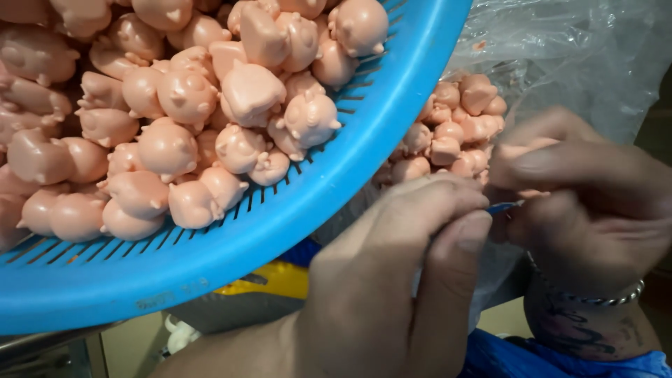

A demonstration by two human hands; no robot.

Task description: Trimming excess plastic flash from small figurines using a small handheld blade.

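Note:
My left hand is in the lower middle, fingers pinched on a thin blue tool whose tip pokes out to the right. My right hand is closed around a small pink figurine, mostly hidden by the fingers. The tool's tip touches the figurine between the two hands. A metal bracelet circles my right wrist. A blue slotted plastic basket at the upper left is heaped with pink pig-like figurines.
A clear plastic bag at the upper right holds more pink figurines behind my hands. Blue cloth lies at the bottom right. A yellow object shows under the basket.

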